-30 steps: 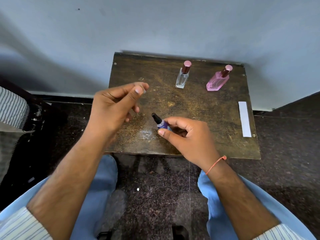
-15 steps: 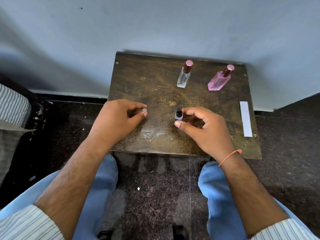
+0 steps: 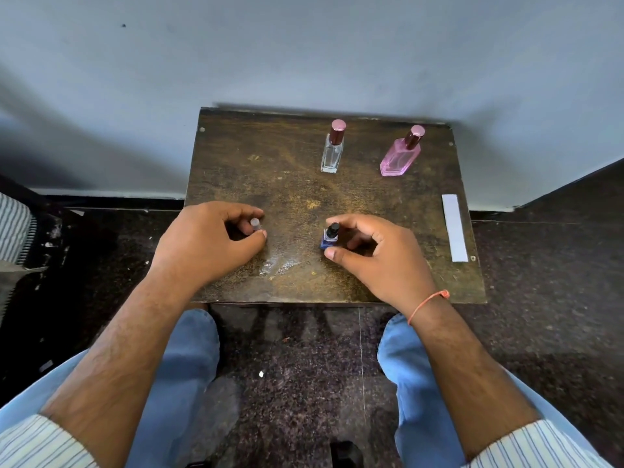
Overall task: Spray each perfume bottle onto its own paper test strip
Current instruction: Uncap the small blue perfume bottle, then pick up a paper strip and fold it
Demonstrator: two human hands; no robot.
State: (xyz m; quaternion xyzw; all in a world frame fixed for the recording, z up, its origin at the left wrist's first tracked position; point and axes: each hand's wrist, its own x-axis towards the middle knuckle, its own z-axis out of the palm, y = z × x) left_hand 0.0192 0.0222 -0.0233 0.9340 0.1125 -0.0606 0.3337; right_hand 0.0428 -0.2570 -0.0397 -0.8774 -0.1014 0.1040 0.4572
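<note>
Dark wood desk (image 3: 236, 157) sits against a grey wall. R hand (image 3: 378, 255) has its grip closed on a small blue bottle (image 3: 328, 238), upright on the desk near the front. L hand (image 3: 209, 241) pinches a small clear cap (image 3: 255, 224) at the fingertips. Clear bottle (image 3: 332, 152) and pink bottle (image 3: 401, 155) stand at the back, caps on. Strip (image 3: 454, 227) lies flat by the right edge.
</note>
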